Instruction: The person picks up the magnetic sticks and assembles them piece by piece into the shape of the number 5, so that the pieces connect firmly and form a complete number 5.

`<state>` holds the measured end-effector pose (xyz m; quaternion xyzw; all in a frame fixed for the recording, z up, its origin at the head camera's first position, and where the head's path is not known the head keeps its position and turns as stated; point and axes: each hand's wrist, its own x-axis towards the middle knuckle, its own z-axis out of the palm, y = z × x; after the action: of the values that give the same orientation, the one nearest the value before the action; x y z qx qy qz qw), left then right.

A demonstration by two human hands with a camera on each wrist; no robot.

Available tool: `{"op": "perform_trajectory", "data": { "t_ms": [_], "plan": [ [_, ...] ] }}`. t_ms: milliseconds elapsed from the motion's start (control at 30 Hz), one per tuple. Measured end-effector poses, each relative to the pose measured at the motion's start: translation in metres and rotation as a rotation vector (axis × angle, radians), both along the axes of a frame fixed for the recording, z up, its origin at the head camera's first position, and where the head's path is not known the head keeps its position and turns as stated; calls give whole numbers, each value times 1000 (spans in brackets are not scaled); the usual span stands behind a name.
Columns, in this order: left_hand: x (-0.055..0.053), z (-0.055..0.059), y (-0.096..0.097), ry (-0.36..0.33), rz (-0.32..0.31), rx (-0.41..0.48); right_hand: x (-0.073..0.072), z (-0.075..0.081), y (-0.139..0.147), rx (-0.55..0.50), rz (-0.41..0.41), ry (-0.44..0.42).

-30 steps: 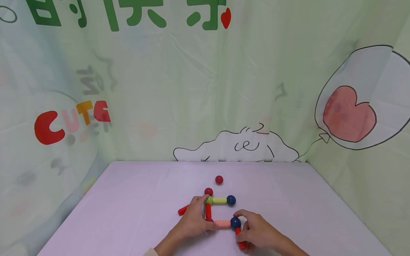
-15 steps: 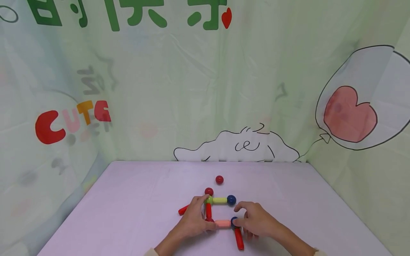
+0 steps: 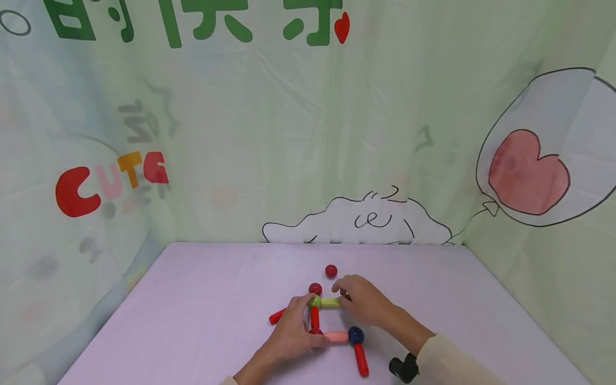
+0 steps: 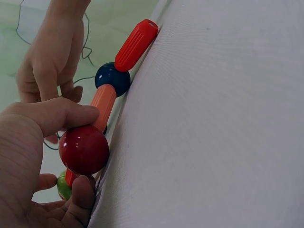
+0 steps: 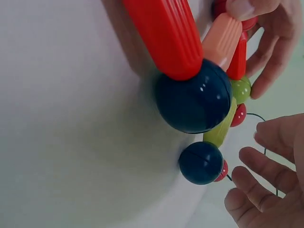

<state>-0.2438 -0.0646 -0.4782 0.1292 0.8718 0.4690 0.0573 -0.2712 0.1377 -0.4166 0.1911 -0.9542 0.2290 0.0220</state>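
Observation:
A ball-and-rod construction lies on the table. My left hand (image 3: 291,332) grips its left side, thumb at the near red ball (image 4: 84,149) and pink rod (image 3: 336,337), a fingertip at the light green ball (image 3: 315,302). A red rod (image 3: 315,318) links those two balls. The pink rod meets a dark blue ball (image 3: 356,335), from which another red rod (image 3: 361,360) points toward me. My right hand (image 3: 367,300), fingers spread and loosely bent, hovers by the yellow-green rod (image 3: 330,302). Beside it, the far dark blue ball (image 5: 201,163) shows apart from those fingers in the right wrist view.
A red ball (image 3: 315,289) sits just behind the green one. Farther back lies a separate red ball (image 3: 331,271). Left of my left hand, a red rod (image 3: 276,316) is partly covered. Printed curtains (image 3: 216,160) enclose the lilac tabletop (image 3: 216,278).
My right hand has released the near red rod and moved up and away, past the near blue ball to the far one. The left hand keeps its place.

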Motion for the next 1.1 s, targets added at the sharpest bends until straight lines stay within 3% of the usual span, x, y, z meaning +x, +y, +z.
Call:
{"op": "perform_trajectory", "data": {
  "t_ms": [200,467,833,1100],
  "plan": [
    [1,0,-1,8,-13,14,-15,0,-15,172,129,66],
    [-1,0,0,23,-38,17,-27,-5,-26,255,142,11],
    [0,-1,-4,25,-23,10,-42,-10,-30,171,90,-135],
    [0,-1,-4,45,-30,6,-44,-15,-30,67,65,-139]
  ]
}}
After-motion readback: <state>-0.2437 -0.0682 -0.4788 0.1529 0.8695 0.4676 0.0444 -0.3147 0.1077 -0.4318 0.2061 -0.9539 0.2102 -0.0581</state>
